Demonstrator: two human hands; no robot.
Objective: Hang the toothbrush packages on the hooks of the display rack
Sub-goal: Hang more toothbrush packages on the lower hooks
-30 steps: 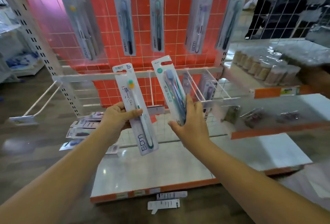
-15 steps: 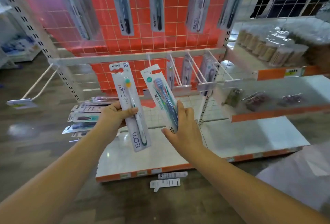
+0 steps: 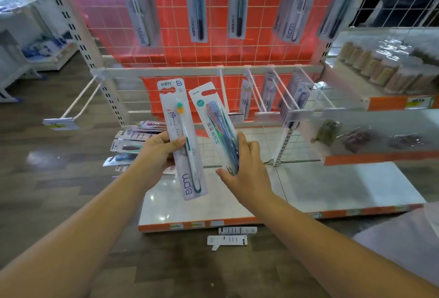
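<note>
My left hand (image 3: pixel 158 152) grips a white toothbrush package (image 3: pixel 181 138) with a green-handled brush, held upright by its middle. My right hand (image 3: pixel 244 167) holds a second toothbrush package (image 3: pixel 217 128) with a blue brush, tilted left, gripped at its lower end. Both sit below the rack's middle rail (image 3: pixel 190 71). White hooks (image 3: pixel 255 94) stick out from that rail to the right, some carrying hung packages (image 3: pixel 295 90). Several more packages (image 3: pixel 197 5) hang on the top row against the red grid panel.
A pile of loose toothbrush packages (image 3: pixel 133 142) lies on the left end of the white bottom shelf (image 3: pixel 332 188). An empty side hook with a label (image 3: pixel 78 105) juts left. Shelves of jars (image 3: pixel 380 67) stand right. Label strips (image 3: pixel 228 238) lie on the floor.
The view has tipped downward, so the rack sits higher in frame. Both hands have lowered slightly with their packages, which now sit closer together.
</note>
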